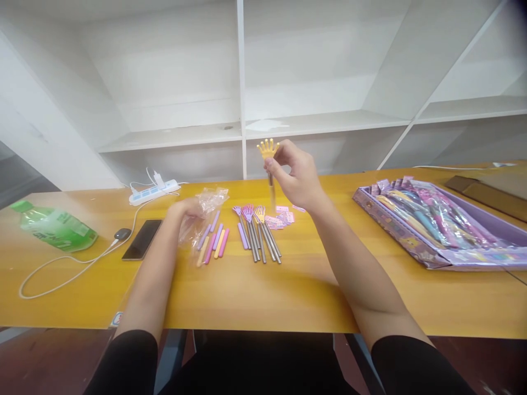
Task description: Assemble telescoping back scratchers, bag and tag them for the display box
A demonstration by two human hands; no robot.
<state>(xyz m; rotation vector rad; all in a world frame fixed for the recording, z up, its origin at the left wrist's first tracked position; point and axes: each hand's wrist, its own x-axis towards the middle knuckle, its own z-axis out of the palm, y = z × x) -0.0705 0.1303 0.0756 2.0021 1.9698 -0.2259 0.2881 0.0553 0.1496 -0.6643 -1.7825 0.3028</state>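
My right hand [297, 174] pinches a yellow back scratcher [268, 149] just below its hand-shaped head. It is upright above the table, its metal rod pointing down. Clear plastic bags [212, 202] are at my left hand [188, 213], whose fingers are curled against them and partly hidden. Between my hands lie more back scratchers [259, 236] with purple, pink and yellow heads and bare metal rods. Pink, purple and yellow handle sleeves [214, 241] rest left of them, some partly under the plastic. Small pink printed cards [280, 218] lie behind the rods.
On the right stands a purple display box [436, 258] with bagged back scratchers, near a brown cardboard piece [486, 192]. A phone [142, 240], charging cable [82, 267], green bottle [55, 226] and power strip [154, 192] are on the left. White shelving [242, 82] rises behind the table.
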